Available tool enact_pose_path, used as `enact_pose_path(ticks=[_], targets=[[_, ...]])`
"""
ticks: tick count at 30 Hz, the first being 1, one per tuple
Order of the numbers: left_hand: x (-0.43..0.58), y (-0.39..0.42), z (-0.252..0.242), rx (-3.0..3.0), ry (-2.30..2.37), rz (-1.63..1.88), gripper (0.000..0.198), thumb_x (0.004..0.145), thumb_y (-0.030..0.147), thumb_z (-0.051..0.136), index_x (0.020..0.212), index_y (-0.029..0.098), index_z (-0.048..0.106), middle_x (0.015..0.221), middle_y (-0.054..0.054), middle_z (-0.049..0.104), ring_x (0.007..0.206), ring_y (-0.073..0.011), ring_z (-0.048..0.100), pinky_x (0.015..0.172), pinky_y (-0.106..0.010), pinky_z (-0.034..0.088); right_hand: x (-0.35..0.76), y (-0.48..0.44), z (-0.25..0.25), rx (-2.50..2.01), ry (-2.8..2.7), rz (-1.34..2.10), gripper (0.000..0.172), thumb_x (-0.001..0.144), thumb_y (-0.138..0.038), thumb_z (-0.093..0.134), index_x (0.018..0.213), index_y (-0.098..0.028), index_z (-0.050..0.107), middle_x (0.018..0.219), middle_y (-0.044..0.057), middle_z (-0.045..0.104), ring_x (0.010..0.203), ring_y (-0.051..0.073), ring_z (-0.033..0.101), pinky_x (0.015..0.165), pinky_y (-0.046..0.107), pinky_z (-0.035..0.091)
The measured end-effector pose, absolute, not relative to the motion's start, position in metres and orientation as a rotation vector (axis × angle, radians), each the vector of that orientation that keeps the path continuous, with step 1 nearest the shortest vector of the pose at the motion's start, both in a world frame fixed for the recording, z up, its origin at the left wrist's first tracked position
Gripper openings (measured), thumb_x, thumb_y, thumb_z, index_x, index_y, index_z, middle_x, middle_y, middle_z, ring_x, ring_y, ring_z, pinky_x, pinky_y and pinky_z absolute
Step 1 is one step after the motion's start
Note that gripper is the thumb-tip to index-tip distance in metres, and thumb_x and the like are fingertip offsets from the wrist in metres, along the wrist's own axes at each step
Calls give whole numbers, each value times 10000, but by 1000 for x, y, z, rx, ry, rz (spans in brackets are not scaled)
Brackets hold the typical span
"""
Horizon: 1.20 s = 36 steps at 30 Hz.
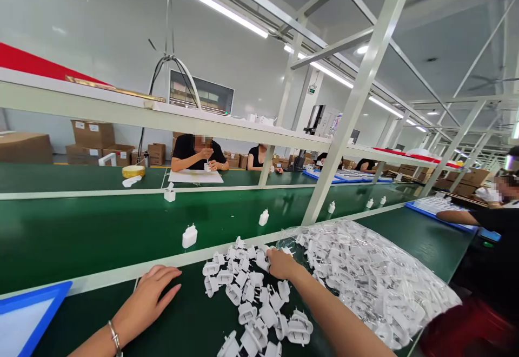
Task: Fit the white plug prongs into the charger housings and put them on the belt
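My left hand (146, 297) lies flat on the green bench, fingers stretched out, holding nothing. My right hand (279, 264) reaches into a loose pile of small white plastic plug parts (251, 303), its fingers curled down among them; whether they grip a piece is hidden. A clear plastic bag (365, 270) full of the same white parts lies just right of that hand. White charger bodies (189, 236) stand apart on the green conveyor belt (81, 232) beyond the bench.
A blue-rimmed tray (36, 305) sits at the lower left. A slanted white frame post (344, 130) rises from the belt edge. Other people sit across the belt (197, 154) and at the right (498, 222). Cardboard boxes (93, 140) stack behind.
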State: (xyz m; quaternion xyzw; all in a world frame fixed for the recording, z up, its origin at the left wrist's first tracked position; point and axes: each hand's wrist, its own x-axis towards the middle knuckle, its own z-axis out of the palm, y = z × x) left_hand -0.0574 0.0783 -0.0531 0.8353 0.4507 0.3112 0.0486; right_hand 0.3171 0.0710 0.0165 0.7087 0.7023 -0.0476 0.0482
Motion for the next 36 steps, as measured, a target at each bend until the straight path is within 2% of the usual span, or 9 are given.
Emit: enact_pose_path(ticks=[5, 11, 16, 19, 23, 26, 30, 33, 36], targets=[[-51, 66, -29, 2519, 1331, 943, 393, 928, 486, 389, 991, 256, 701, 1005, -52, 705, 973, -245, 626, 882, -382, 533, 313, 87, 25, 2050, 2184, -213, 240, 943, -305, 592, 1128, -152, 591, 1152, 86, 579, 1001, 221, 585, 872, 424, 506], [-51, 63, -14, 2493, 1372, 897, 380, 935, 401, 359, 939, 214, 690, 961, -63, 707, 942, -239, 627, 870, -390, 525, 262, 134, 25, 1986, 2374, -260, 401, 964, -375, 550, 1298, -162, 488, 1285, 118, 501, 1090, 257, 550, 910, 461, 486], [-53, 66, -17, 2479, 1386, 896, 374, 941, 387, 359, 924, 202, 682, 949, -68, 705, 953, -242, 624, 883, -386, 512, 219, 134, 16, 1743, 2527, -319, 351, 959, -367, 551, 1237, -153, 531, 1181, 100, 557, 999, 227, 583, 845, 413, 510], [-51, 64, -19, 2485, 1359, 849, 348, 937, 379, 384, 1004, 195, 672, 1007, -80, 693, 1003, -245, 611, 898, -379, 506, 202, 121, 14, 1563, 2583, -329, 262, 891, -244, 607, 1132, -142, 598, 1084, 86, 588, 980, 230, 584, 840, 380, 496], [-45, 57, -22, 2566, 1151, 683, 321, 921, 349, 442, 1154, 225, 626, 1136, -73, 655, 1078, -232, 580, 927, -353, 488, 195, 97, 25, 1389, 2664, -349, 328, 786, -112, 606, 1111, -155, 622, 1067, 86, 585, 1007, 229, 571, 847, 302, 464], [-41, 52, -23, 2599, 1038, 609, 318, 921, 344, 459, 1177, 239, 616, 1171, -66, 643, 1089, -232, 570, 936, -352, 475, 204, 70, 43, 1306, 2720, -321, 360, 734, -97, 632, 1091, -139, 625, 1069, 100, 578, 1008, 237, 558, 839, 290, 450], [-38, 49, -20, 2589, 996, 603, 335, 930, 365, 451, 1200, 230, 596, 1139, -68, 656, 1068, -233, 580, 925, -348, 471, 220, 21, 61, 1135, 2751, -258, 256, 733, -162, 674, 989, -160, 661, 915, 75, 593, 878, 245, 572, 777, 315, 452], [-38, 49, -19, 2566, 1019, 647, 354, 953, 355, 393, 1218, 210, 578, 1117, -76, 664, 1044, -229, 593, 912, -346, 473, 225, -13, 55, 838, 2826, -162, 295, 766, -134, 635, 1035, -250, 667, 887, 43, 596, 894, 224, 572, 801, 298, 442], [-36, 49, -21, 2550, 1058, 713, 363, 971, 326, 335, 1203, 188, 579, 1074, -85, 676, 994, -222, 609, 901, -349, 472, 224, -29, 31, 853, 2846, -98, 302, 765, -120, 626, 1006, -293, 683, 871, 36, 607, 836, 212, 579, 796, 290, 444]])
